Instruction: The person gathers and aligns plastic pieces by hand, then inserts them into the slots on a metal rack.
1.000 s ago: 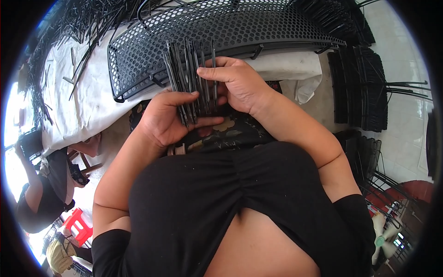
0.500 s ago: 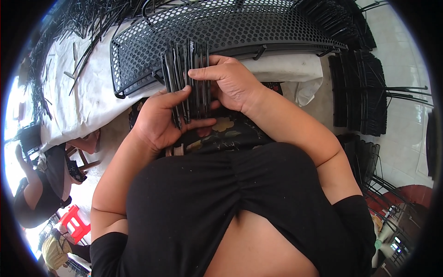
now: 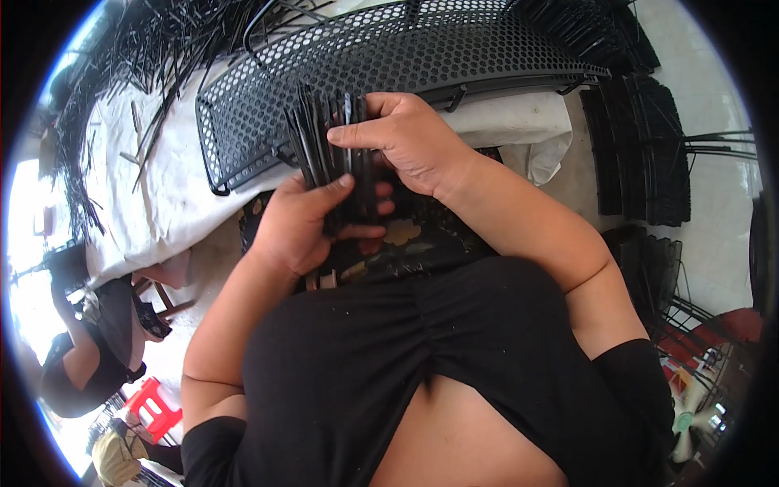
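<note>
- The bundle of strips (image 3: 315, 150) is held up in both hands, in front of the person's chest and near the front edge of the black mesh tray (image 3: 487, 53).
- The strips are thin, long, flat-looking and black, with pale glints along some edges.
- They stand side by side, roughly upright; their top ends are uneven and fan slightly apart, the left ones leaning left.
- Their lower ends are dark and partly hidden by the left hand, so their exact outline cannot be told.
- The left hand (image 3: 290, 223) grips the lower part, thumb laid across the front, fingers behind.
- The right hand (image 3: 414, 150) pinches the upper right side, thumb on the front, its other fingers mostly hidden behind.
- Behind the bundle, the tray sits on a white cloth (image 3: 182, 195); similar black pieces (image 3: 174, 40) lie heaped at upper left.
</note>
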Action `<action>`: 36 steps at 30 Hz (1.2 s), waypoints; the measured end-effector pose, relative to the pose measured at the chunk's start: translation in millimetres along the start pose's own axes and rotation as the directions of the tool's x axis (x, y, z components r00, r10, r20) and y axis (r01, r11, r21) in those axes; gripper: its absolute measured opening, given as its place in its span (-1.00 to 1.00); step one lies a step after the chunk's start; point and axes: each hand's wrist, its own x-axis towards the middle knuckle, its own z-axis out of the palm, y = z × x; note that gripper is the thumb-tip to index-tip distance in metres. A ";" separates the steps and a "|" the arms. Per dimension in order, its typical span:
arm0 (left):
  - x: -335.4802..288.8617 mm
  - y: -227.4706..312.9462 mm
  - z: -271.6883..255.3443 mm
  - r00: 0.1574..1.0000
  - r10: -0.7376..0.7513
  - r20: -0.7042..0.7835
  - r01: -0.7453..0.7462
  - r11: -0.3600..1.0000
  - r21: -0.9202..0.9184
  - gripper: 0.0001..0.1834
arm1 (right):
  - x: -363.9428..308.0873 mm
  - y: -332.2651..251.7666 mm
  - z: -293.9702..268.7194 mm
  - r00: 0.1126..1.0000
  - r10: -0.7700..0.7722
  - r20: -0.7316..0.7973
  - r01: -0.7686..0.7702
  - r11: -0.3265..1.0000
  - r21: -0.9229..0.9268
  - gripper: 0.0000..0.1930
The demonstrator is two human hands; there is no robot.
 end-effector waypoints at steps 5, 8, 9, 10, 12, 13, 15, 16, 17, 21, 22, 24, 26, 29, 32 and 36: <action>-2.2 -0.7 7.4 1.000 -0.003 -0.015 0.004 0.999 0.041 -0.72 | -3.3 0.0 -3.4 0.936 -0.351 0.006 0.331 0.875 -0.353 -0.66; -0.9 -0.6 9.0 0.999 -0.044 -0.027 0.045 0.997 0.057 -0.73 | -10.9 -13.4 -3.8 0.943 -0.334 0.009 0.287 0.795 -0.534 -0.66; 0.1 -1.7 8.1 0.999 -0.041 -0.022 0.042 0.998 0.051 -0.73 | -11.3 -15.4 -5.2 0.935 -0.354 0.006 0.288 0.752 -0.592 -0.67; 1.0 -3.1 7.0 0.999 -0.016 -0.031 0.017 0.999 0.042 -0.73 | -11.0 -16.3 -5.9 0.928 -0.373 0.006 0.288 0.706 -0.647 -0.69; 2.7 -3.7 8.3 0.999 0.010 -0.044 -0.009 0.999 0.037 -0.74 | -10.1 -12.5 -9.6 0.899 -0.436 0.026 0.338 0.657 -0.673 -0.70; 3.1 -3.9 9.3 0.999 0.001 -0.053 0.001 0.999 0.036 -0.74 | -9.6 -11.1 -11.6 0.866 -0.499 0.046 0.386 0.605 -0.697 -0.71; 3.4 -4.6 10.8 0.998 -0.012 -0.057 0.014 0.999 0.038 -0.74 | -9.4 -11.9 -16.1 0.906 -0.424 0.013 0.335 0.697 -0.635 -0.70; 3.6 -3.9 12.5 0.997 -0.019 -0.075 0.024 0.998 0.063 -0.75 | -9.9 -13.0 -18.3 0.939 -0.345 -0.013 0.277 0.777 -0.565 -0.70; 5.9 -2.8 15.0 0.996 -0.031 -0.082 0.038 0.995 0.093 -0.75 | -11.7 -13.9 -20.1 0.935 -0.353 -0.027 0.275 0.774 -0.570 -0.70; 3.0 -3.9 13.1 0.993 -0.039 -0.113 0.055 0.988 0.144 -0.76 | -16.4 -10.8 -19.9 0.917 -0.396 0.034 0.302 0.639 -0.708 -0.71; 3.7 -4.1 15.4 0.992 -0.042 -0.117 0.058 0.989 0.139 -0.76 | -18.2 -11.3 -21.4 0.909 -0.415 0.045 0.320 0.623 -0.714 -0.72; 1.0 0.5 15.2 0.988 -0.110 -0.104 0.125 0.980 0.156 -0.76 | -20.0 -6.9 -21.8 0.917 -0.398 0.023 0.317 0.694 -0.647 -0.77; 5.0 -3.1 20.4 0.993 -0.067 -0.102 0.086 0.977 0.196 -0.76 | -23.2 -6.4 -24.6 0.934 -0.357 -0.029 0.277 0.771 -0.573 -0.82; 8.4 -6.4 14.4 0.995 0.008 -0.097 0.014 0.975 0.222 -0.73 | -26.9 -10.0 -37.4 0.942 -0.332 -0.051 0.281 0.861 -0.424 -0.85; 7.8 -2.9 14.4 0.995 0.034 -0.089 -0.014 0.977 0.214 -0.72 | -42.6 -42.6 -64.7 0.904 -0.412 -0.116 0.365 0.883 -0.294 -0.86; 13.2 1.1 5.0 0.995 0.014 -0.103 0.002 0.988 0.152 -0.71 | -70.4 -102.2 -136.9 0.417 -0.878 -0.235 0.715 0.477 -0.511 -0.82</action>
